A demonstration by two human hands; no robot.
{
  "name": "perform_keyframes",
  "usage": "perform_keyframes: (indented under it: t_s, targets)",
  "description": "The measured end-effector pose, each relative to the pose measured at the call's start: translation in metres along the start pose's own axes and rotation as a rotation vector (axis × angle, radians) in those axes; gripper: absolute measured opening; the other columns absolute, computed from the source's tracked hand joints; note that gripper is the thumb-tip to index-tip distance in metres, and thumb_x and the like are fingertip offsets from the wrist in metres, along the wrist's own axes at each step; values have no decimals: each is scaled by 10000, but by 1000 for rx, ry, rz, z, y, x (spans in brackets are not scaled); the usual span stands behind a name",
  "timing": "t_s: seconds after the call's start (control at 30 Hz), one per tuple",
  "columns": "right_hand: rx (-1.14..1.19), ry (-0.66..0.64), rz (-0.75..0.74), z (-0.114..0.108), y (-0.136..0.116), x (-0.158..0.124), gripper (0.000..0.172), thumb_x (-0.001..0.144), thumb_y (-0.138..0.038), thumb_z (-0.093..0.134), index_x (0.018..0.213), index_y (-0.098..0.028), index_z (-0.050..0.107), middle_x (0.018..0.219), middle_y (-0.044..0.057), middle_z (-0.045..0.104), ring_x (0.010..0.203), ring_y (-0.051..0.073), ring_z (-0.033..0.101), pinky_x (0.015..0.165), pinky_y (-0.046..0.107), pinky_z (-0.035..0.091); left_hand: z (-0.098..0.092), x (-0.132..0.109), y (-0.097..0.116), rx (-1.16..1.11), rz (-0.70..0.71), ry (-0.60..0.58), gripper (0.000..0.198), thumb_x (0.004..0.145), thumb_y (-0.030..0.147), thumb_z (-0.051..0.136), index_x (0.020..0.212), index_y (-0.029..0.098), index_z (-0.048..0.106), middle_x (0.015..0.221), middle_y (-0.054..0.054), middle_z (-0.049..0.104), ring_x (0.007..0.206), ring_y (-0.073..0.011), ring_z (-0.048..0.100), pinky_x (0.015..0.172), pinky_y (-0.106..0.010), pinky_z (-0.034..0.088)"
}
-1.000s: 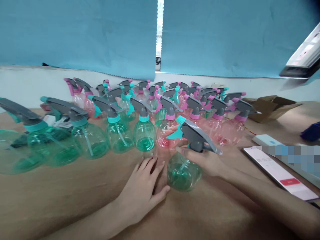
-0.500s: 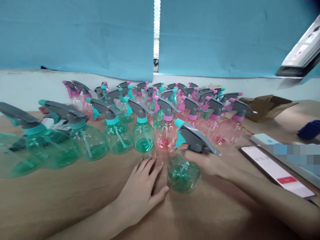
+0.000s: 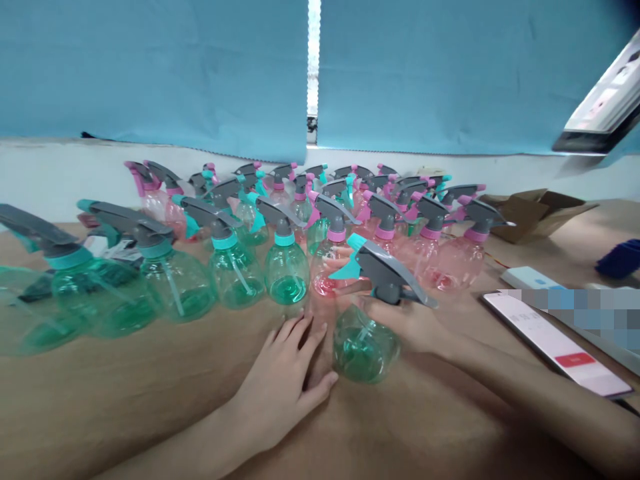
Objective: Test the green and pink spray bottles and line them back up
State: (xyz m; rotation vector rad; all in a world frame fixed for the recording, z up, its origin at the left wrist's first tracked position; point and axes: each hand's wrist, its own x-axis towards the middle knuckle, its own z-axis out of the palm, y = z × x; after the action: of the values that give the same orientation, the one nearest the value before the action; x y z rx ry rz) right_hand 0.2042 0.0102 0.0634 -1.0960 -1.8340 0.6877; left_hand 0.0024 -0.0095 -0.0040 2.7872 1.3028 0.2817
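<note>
My right hand (image 3: pixel 410 323) is around the neck of a green spray bottle (image 3: pixel 365 343) with a grey and turquoise trigger head. Its thumb crosses in front of the neck while the fingers stretch out leftward behind the head. The bottle looks tilted, with a little green showing low inside. My left hand (image 3: pixel 280 380) lies palm down on the table, fingers spread, holding nothing, just left of that bottle. Beyond it stand a green spray bottle (image 3: pixel 287 273) and a pink spray bottle (image 3: pixel 325 267), the latter partly behind my right fingers.
Several green spray bottles (image 3: pixel 235 277) form a row at left; pink ones (image 3: pixel 457 260) stand at right, with more behind. A phone (image 3: pixel 545 333) and a long white box (image 3: pixel 530 280) lie right, near an open cardboard box (image 3: pixel 535 217). Blue cloth (image 3: pixel 150 73) hangs behind.
My right fingers have straightened and reach further left behind the trigger head. The held bottle has shifted very slightly left and up. My left hand has stayed in place.
</note>
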Motion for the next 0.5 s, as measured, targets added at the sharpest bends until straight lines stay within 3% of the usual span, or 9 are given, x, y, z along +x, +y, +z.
perform_keyframes:
  t_s: [0.1, 0.5]
  targets:
    - [86, -36, 8, 0, 1, 0, 302, 737, -259, 527, 1024, -291, 615, 657, -35, 585, 600, 157, 555, 624, 312, 505, 0, 0, 0, 3, 0, 2, 577, 882, 487, 496, 1347, 149, 446, 1390, -151, 429, 1256, -333, 381, 991, -518, 346]
    - [115, -32, 71, 1, 6, -3, 192, 733, -254, 539, 905, -236, 624, 629, -22, 579, 591, 163, 561, 576, 326, 497, 0, 0, 0, -9, 6, 12, 575, 873, 466, 518, 1338, 135, 449, 1386, -156, 432, 1251, -335, 384, 987, -520, 347]
